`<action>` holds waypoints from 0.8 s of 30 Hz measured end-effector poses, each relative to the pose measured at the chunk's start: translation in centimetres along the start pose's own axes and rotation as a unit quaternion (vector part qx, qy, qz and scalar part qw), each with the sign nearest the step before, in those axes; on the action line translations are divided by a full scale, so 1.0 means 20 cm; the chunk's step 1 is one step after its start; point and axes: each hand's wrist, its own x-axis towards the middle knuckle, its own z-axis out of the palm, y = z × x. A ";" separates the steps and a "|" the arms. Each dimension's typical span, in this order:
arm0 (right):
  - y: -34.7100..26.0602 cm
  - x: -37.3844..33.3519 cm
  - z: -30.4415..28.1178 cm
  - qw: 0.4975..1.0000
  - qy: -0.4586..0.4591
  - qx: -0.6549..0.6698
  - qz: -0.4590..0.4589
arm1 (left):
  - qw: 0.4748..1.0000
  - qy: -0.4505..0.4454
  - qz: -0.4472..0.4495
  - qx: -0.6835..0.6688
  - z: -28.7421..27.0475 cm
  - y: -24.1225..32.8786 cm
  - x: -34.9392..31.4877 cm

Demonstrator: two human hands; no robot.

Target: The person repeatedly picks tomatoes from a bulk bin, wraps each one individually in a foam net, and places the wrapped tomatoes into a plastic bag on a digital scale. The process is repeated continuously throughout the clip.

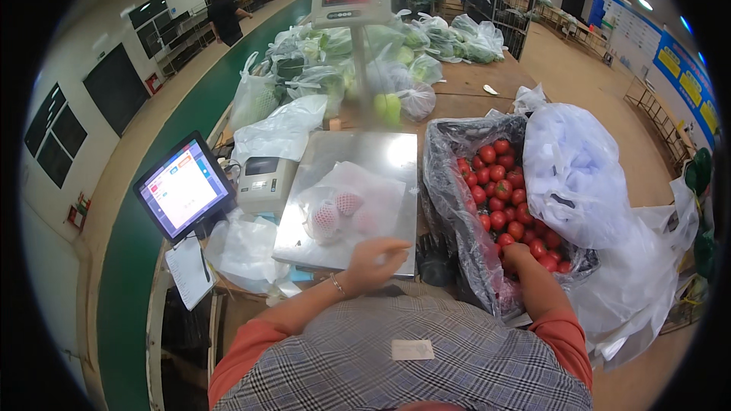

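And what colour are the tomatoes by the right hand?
The tomatoes are red, seen best in the head view.

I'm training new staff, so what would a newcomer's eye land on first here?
Probably the red tomatoes in the plastic-lined box, right of the scale, with the right hand among them. Then the bag lying on the scale near the left hand, and the bright screen farther left.

Your brown table (466, 97) bears a metal-topped scale (388, 158) directly before you, a pale printer (265, 189) beside it on your left, and a plastic-lined container (444, 154) on your right. Bagged vegetables (316, 80) lie heaped toward the far side.
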 end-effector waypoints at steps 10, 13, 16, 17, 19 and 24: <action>-0.01 -0.14 -0.20 0.996 0.003 0.087 -0.033 | 0.984 -0.078 -0.119 -0.107 0.18 0.00 0.06; -0.03 -0.16 -0.46 0.960 0.025 0.258 -0.102 | 0.945 -0.068 -0.262 -0.182 0.19 -0.02 0.00; -0.12 -0.48 -0.75 0.834 0.115 0.473 -0.260 | 0.914 -0.116 -0.292 -0.256 0.25 -0.06 0.03; -0.20 -0.58 -0.78 0.784 0.136 0.513 -0.321 | 0.876 -0.121 -0.327 -0.333 0.29 0.00 0.09; -0.30 -0.74 -0.83 0.722 0.190 0.508 -0.428 | 0.776 -0.123 -0.396 -0.475 0.39 0.19 0.21; -0.10 -0.57 -0.96 0.704 0.216 0.627 -0.255 | 0.750 -0.223 -0.395 -0.481 0.42 0.04 0.12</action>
